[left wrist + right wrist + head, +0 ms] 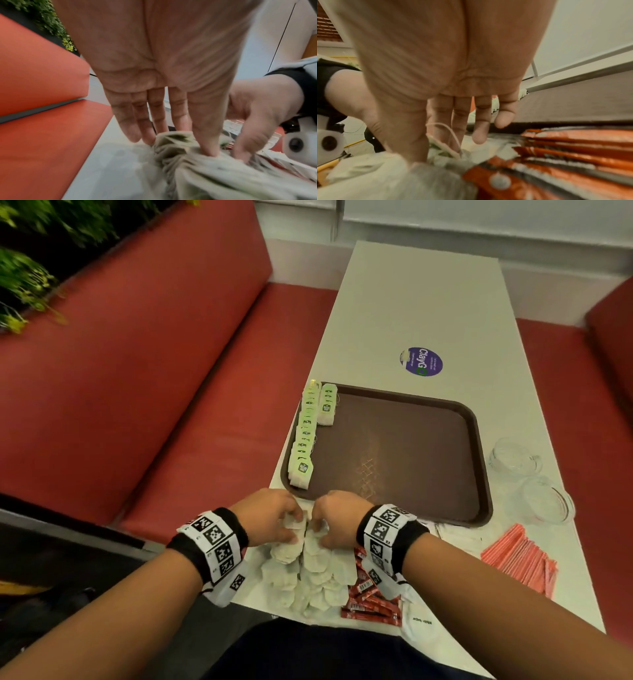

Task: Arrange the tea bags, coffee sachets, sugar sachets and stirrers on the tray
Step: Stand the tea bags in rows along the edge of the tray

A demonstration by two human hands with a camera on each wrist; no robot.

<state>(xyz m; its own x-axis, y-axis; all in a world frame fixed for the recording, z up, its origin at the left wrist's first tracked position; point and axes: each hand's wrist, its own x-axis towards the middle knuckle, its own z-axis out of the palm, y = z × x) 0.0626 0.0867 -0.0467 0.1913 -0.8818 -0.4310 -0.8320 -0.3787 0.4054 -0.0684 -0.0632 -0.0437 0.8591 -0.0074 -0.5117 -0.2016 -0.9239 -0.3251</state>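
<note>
The brown tray (pixel 411 457) holds a long row of green-tagged tea bags (pixel 303 440) along its left edge. A short second row (pixel 327 405) lies beside it at the far end. Just before the tray's near edge lies a loose pile of white tea bags (pixel 315 573). Both hands meet at the pile's far end. My left hand (pixel 295 524) grips a bunch of tea bags (pixel 180 152) between thumb and fingers. My right hand (pixel 320 527) pinches a tea bag with its string (pixel 443 147). Red coffee sachets (pixel 370 594) lie under the right wrist.
Pink sticks (pixel 520 556) fan out at the near right, with white sachets (pixel 459 534) beside the tray's near edge. Two clear glass cups (pixel 513 457) (pixel 548 501) stand right of the tray. Red bench seats (pixel 171 371) flank the white table (pixel 411 302).
</note>
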